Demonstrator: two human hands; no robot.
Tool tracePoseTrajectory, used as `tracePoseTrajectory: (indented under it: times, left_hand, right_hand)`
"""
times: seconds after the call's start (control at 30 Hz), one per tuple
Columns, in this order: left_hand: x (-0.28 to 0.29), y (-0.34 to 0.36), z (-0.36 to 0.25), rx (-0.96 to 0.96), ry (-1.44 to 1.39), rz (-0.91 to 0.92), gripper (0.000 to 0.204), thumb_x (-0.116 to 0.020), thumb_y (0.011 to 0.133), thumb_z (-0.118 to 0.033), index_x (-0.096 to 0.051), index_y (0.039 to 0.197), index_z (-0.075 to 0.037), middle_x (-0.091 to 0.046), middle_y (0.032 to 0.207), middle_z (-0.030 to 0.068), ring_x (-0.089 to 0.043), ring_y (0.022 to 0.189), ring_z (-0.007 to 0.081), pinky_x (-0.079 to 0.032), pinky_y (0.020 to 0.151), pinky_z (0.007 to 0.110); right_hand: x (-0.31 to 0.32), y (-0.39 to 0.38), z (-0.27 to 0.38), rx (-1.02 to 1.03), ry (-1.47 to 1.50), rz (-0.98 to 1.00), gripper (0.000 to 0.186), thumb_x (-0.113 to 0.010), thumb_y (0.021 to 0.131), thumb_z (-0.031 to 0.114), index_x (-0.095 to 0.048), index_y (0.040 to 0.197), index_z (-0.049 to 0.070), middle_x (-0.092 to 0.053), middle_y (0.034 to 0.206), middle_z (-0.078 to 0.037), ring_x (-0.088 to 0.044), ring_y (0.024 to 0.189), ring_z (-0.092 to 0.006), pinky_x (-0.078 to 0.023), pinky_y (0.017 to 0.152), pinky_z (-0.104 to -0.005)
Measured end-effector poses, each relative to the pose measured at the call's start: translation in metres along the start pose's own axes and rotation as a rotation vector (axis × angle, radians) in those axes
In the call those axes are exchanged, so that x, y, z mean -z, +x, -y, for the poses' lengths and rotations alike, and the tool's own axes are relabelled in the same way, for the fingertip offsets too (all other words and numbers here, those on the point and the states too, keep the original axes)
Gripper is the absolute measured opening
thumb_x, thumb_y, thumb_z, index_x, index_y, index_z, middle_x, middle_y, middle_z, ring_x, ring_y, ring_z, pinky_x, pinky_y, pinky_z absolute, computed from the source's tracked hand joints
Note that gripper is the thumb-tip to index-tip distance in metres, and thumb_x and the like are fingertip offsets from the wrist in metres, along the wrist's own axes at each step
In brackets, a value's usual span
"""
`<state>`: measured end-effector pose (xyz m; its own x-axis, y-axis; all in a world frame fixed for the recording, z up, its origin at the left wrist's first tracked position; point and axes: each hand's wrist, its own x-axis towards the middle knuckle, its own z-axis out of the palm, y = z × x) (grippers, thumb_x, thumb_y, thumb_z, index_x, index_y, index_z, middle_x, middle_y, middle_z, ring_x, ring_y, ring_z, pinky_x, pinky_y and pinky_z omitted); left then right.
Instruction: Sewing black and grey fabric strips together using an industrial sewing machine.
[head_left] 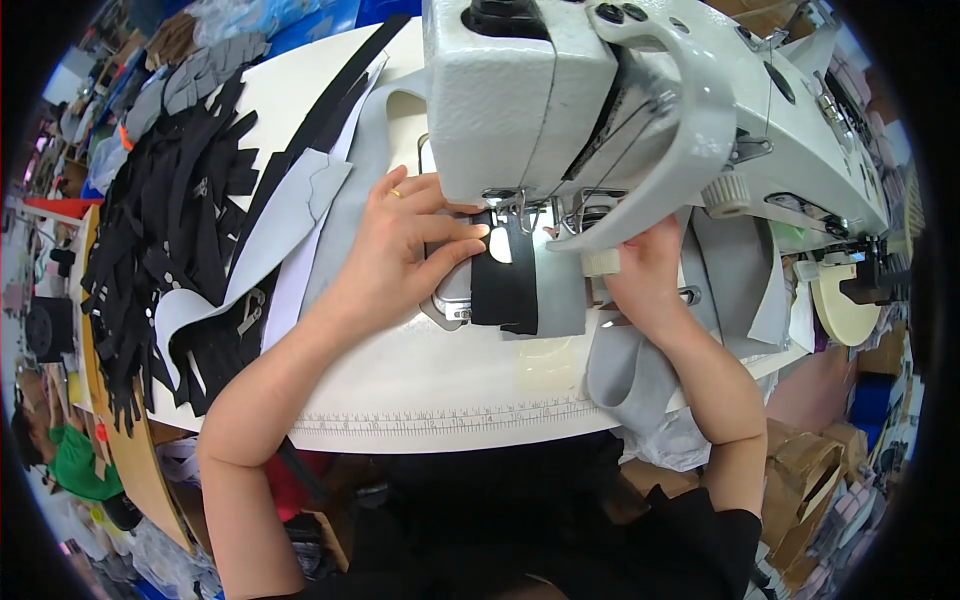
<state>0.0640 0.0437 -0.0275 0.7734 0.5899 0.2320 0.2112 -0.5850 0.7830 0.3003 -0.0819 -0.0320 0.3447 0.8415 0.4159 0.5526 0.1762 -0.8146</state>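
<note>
Black strip (503,285) under sewing machine (560,110): keep left hand (405,240) fingers flat, together, pressing it; right hand (640,275) grip on grey fabric (560,290) beside: cannot tell.

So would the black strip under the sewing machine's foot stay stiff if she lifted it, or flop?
Probably floppy: the black strip lies flat beneath the left hand, and similar black strips piled at the left droop over the table edge. It looks thin, so likely light, and unlikely to roll.
</note>
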Motion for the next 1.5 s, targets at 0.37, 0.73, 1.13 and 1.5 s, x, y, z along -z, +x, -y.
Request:
tracePoseTrajectory:
  times: [0.37, 0.73, 1.13, 1.5]
  left_hand:
    - [0.002, -0.006, -0.004, -0.007, 0.047, 0.019, 0.01, -0.082, 0.086, -0.017, -0.082, 0.094, -0.011, -0.075, 0.105, 0.0009, -0.065, 0.117, 0.0216, -0.023, 0.124, 0.06]
    - [-0.008, -0.006, 0.006, 0.006, -0.066, -0.038, 0.011, -0.083, 0.085, -0.016, -0.083, 0.094, -0.011, -0.075, 0.104, 0.0014, -0.067, 0.106, 0.0193, -0.022, 0.125, 0.057]
    - [0.001, -0.015, 0.0, -0.06, 0.171, -0.027, 0.018, -0.086, 0.084, -0.006, -0.082, 0.102, -0.004, -0.072, 0.111, 0.0072, -0.068, 0.115, 0.0214, -0.052, 0.099, 0.035]
    - [0.021, -0.003, -0.013, -0.104, 0.027, 0.234, 0.04, -0.096, 0.065, -0.02, -0.082, 0.101, -0.009, -0.069, 0.121, 0.0083, -0.061, 0.128, 0.03, -0.033, 0.123, 0.052]
  right_hand:
    - [0.002, -0.017, 0.016, 0.21, -0.268, 0.232, 0.023, -0.075, 0.074, 0.007, -0.065, 0.093, 0.001, -0.067, 0.097, -0.015, -0.062, 0.089, -0.0369, -0.053, 0.071, -0.0444]
    - [0.001, -0.018, 0.018, 0.428, -0.335, 0.325, 0.021, -0.079, 0.075, 0.012, -0.074, 0.095, 0.009, -0.061, 0.097, -0.008, -0.059, 0.1, -0.03, -0.048, 0.077, -0.0435]
    - [-0.004, -0.024, 0.018, 0.438, -0.363, 0.299, 0.018, -0.079, 0.079, 0.017, -0.075, 0.095, 0.011, -0.067, 0.102, -0.009, -0.061, 0.103, -0.0329, -0.049, 0.084, -0.0462]
    - [0.002, -0.02, 0.018, 0.44, -0.4, 0.303, 0.017, -0.079, 0.077, 0.015, -0.076, 0.092, 0.009, -0.063, 0.099, -0.009, -0.06, 0.101, -0.0291, -0.047, 0.083, -0.0442]
